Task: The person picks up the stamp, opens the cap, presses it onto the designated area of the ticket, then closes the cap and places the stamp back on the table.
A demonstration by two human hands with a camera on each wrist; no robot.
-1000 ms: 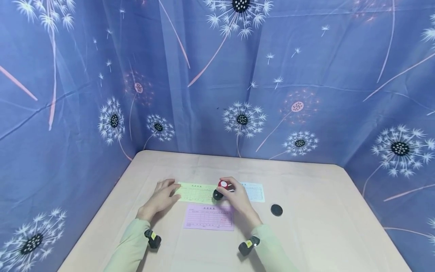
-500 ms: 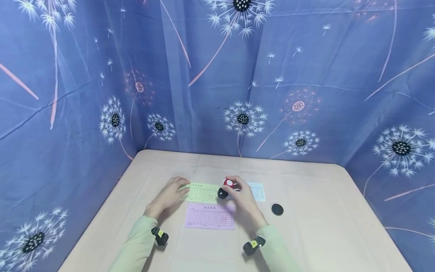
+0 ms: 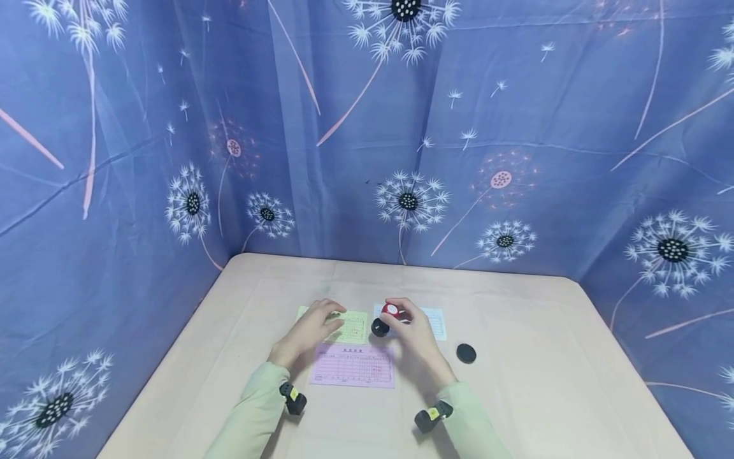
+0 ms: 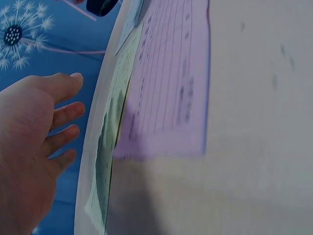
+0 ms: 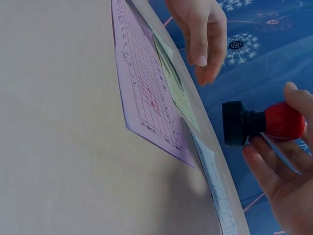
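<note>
A red-handled stamp (image 5: pixel 258 122) is being gripped by the right hand (image 3: pixel 414 328), raised clear of the paper near the left end of the blue slip (image 3: pixel 437 324). Nothing is being held by the left hand (image 3: pixel 314 325) — its fingers are loosely bent above the green slip (image 3: pixel 355 328). If paper is being pressed, a level base, a steadied edge and no sliding are probably being called for. The gap below the base is being revealed by the right wrist view; the black disc (image 3: pixel 466 353) is being caught only from the head.

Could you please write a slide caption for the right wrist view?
Right hand holding a stamp near purple paper, green paper and blue paper.
</note>
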